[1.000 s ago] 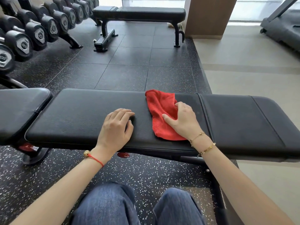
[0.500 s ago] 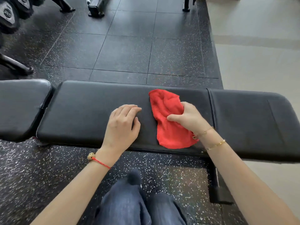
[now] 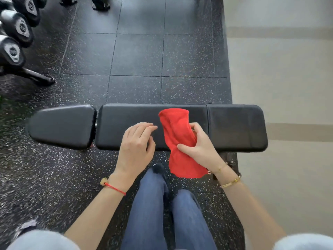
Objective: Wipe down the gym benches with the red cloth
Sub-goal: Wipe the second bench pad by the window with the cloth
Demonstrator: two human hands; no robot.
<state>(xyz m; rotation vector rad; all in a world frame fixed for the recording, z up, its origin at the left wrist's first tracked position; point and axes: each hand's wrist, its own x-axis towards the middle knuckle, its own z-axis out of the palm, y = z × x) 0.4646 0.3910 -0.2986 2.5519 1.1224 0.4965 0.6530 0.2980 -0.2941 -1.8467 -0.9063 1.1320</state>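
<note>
my right hand [image 3: 200, 148] grasps the red cloth [image 3: 177, 139] at the near edge of the bench [image 3: 234, 127]
left hand [image 3: 137, 147] relaxed on the pad; cloth hangs over the edge; dumbbells [image 3: 16, 33] far left, floor [image 3: 137, 55] behind is free

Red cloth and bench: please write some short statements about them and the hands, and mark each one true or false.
1. The right hand grips the red cloth. True.
2. The cloth lies fully on the bench. False: its lower part hangs past the near edge.
3. The left hand holds a spray bottle. False: it holds nothing, fingers relaxed over the bench.
4. Dumbbells are at the far left. True.
5. The left wrist wears a red string. True.
</note>
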